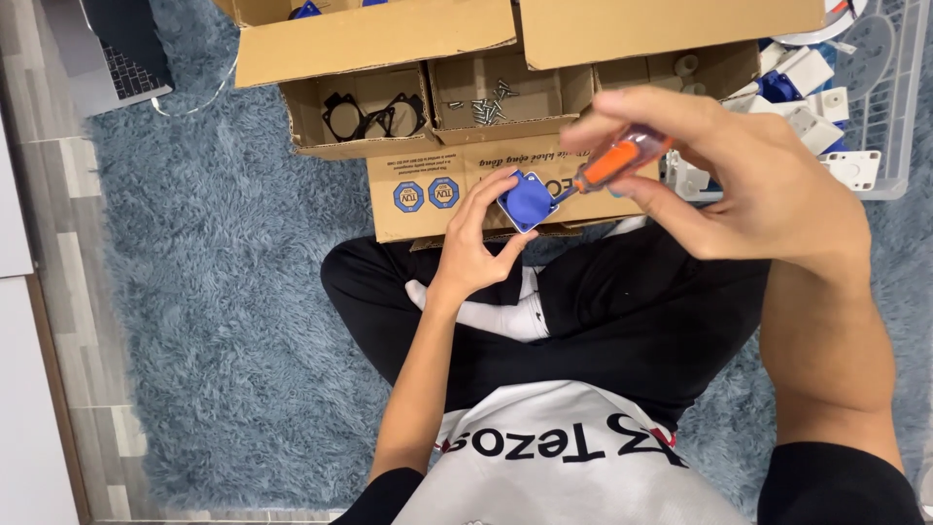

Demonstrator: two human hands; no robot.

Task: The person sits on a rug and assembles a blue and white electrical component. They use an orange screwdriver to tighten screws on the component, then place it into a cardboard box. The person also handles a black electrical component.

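Closest to my lens, down at six o'clock, sits a white shirt (554,467) with dark lettering, and above it the black trousers (622,321) of crossed legs, a white sock (501,316) peeking out between them. From five o'clock the right forearm climbs up to the right hand (758,185), big in my view at about two o'clock. Its fingers are curled around an orange-handled screwdriver (614,163), thumb and fingertips pinching the handle, so that hand is closed on the tool. I see the shaft slanting down toward eight o'clock from the handle, its tip meeting a small blue square cover (528,201).

That blue cover sits just above frame centre, held in the left hand (476,243). I read the grip as closed: fingers arch over its upper left edge, the thumb comes up from below, and the piece sits at the fingertips, at one o'clock from the palm, tilted, its face toward the screwdriver.

Behind both hands, at twelve o'clock, stands an open cardboard box (428,190) with compartments. I spot black ring gaskets (374,117) in the left one, a heap of silver screws (486,102) in the middle one. At one to two o'clock, a clear plastic crate (899,117) holds white and blue parts (812,92). Everything rests on a shaggy blue-grey rug (214,292), with a laptop (112,53) up at ten o'clock.
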